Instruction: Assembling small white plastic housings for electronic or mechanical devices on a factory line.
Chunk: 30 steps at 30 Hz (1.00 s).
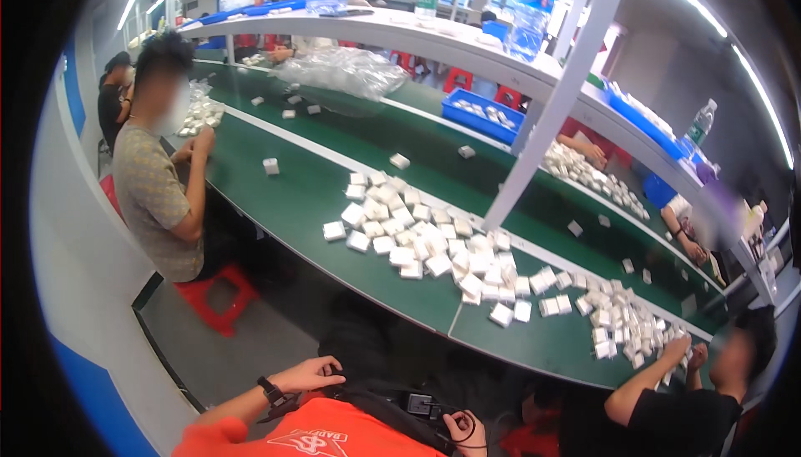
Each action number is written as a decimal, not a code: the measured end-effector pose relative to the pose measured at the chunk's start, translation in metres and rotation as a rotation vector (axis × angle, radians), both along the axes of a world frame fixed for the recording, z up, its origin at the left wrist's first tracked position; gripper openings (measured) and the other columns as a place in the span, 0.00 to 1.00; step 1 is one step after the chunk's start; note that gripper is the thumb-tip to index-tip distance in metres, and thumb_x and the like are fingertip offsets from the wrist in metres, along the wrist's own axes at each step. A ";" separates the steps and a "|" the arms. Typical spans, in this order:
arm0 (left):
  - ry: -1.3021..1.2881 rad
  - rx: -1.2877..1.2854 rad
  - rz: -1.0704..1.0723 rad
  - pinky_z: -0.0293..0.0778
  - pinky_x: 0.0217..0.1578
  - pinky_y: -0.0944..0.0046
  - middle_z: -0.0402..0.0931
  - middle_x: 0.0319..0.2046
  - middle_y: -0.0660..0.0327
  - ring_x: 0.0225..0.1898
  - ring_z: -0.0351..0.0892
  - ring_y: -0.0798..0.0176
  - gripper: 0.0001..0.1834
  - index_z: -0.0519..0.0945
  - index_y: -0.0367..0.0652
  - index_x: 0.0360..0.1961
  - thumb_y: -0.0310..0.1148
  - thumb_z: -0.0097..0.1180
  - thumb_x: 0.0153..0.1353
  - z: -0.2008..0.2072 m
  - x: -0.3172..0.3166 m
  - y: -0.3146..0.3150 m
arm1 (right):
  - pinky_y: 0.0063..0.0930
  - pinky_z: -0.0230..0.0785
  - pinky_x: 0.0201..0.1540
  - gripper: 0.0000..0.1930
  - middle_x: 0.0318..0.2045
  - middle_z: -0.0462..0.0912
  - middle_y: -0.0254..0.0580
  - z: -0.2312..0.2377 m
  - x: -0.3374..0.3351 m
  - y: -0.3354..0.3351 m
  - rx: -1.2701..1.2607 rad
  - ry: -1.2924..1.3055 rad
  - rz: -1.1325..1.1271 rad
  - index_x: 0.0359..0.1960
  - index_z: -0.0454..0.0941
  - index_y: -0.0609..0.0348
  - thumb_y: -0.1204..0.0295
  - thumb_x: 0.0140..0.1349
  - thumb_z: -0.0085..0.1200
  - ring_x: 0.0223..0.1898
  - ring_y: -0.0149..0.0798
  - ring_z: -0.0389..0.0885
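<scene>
My left hand, with a black watch on its wrist, lies fingers apart on the dark lap below my orange shirt and holds nothing. My right hand is curled at the lower edge with a thin black cord looped across its fingers. A small black device sits just left of it, by a black strap over the shirt. Both hands are well short of the green table, where a pile of small white boxes lies.
A seated person on a red stool works at the left. Another person's hands touch white boxes at the right. A white post rises to a shelf with water bottles. A blue tray and clear bags lie beyond.
</scene>
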<state>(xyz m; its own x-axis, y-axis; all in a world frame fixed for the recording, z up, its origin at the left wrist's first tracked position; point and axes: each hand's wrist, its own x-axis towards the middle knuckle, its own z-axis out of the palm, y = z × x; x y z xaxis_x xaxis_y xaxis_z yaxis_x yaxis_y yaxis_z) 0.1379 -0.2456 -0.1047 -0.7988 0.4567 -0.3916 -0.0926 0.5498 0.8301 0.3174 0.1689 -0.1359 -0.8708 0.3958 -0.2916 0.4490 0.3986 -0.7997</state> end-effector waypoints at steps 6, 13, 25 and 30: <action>0.030 -0.202 -0.455 0.73 0.36 0.54 0.79 0.29 0.57 0.33 0.77 0.60 0.23 0.79 0.38 0.40 0.51 0.60 0.78 -0.027 -0.069 0.027 | 0.36 0.78 0.42 0.21 0.37 0.89 0.42 0.025 -0.033 0.011 -0.372 -0.092 0.241 0.52 0.89 0.64 0.55 0.80 0.61 0.39 0.35 0.84; 0.210 -0.034 -0.371 0.76 0.48 0.44 0.85 0.37 0.45 0.43 0.85 0.40 0.22 0.82 0.37 0.41 0.48 0.53 0.79 -0.045 -0.072 0.041 | 0.40 0.79 0.51 0.20 0.41 0.90 0.48 0.026 -0.045 0.015 -0.252 0.058 0.225 0.52 0.87 0.67 0.58 0.78 0.63 0.45 0.41 0.86; 0.338 -0.083 -0.394 0.81 0.47 0.44 0.83 0.40 0.46 0.44 0.85 0.38 0.20 0.87 0.39 0.40 0.46 0.55 0.78 0.044 -0.062 0.042 | 0.41 0.64 0.30 0.17 0.21 0.68 0.50 0.062 -0.066 0.034 -0.061 0.101 0.466 0.31 0.74 0.62 0.63 0.77 0.58 0.24 0.41 0.65; 0.187 -0.107 -0.384 0.75 0.45 0.53 0.82 0.36 0.54 0.41 0.76 0.50 0.16 0.86 0.40 0.40 0.43 0.59 0.78 0.044 -0.045 0.030 | 0.21 0.62 0.33 0.12 0.26 0.73 0.20 0.022 -0.039 0.035 -0.378 0.053 0.175 0.38 0.83 0.57 0.62 0.77 0.65 0.29 0.19 0.68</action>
<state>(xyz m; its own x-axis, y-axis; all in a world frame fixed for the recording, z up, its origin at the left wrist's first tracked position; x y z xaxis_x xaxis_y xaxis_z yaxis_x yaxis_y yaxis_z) 0.0925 -0.2158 -0.0604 -0.6409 0.6987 -0.3179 0.2815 0.5992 0.7495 0.2786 0.2035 -0.1140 -0.9332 0.1141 -0.3407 0.3546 0.1395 -0.9246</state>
